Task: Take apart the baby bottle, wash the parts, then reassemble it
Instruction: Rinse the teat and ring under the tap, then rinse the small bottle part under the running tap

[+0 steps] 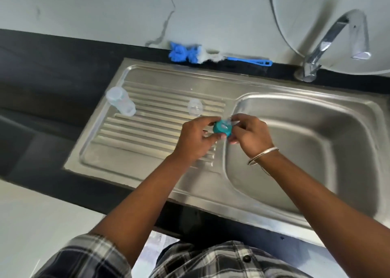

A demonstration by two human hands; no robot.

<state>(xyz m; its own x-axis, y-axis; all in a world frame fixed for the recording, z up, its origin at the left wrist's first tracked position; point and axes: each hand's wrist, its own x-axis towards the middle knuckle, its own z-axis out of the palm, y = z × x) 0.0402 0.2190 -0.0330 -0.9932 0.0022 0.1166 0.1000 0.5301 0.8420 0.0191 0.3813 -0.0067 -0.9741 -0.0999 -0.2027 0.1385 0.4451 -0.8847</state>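
A teal screw ring [222, 129] with a clear nipple in it is held between both hands over the drainboard's right end. My left hand [195, 139] pinches the ring from the left. My right hand [250, 135] grips the ring and the nipple's clear edge from the right. The clear bottle body [120, 104] lies on its side at the drainboard's far left. A clear cap [195, 107] rests on the ridges just beyond my hands.
The steel sink basin [306, 151] lies to the right, the ridged drainboard [147, 130] to the left. A blue and white bottle brush [211, 55] lies on the black counter behind. A chrome tap [329, 47] stands at the back right.
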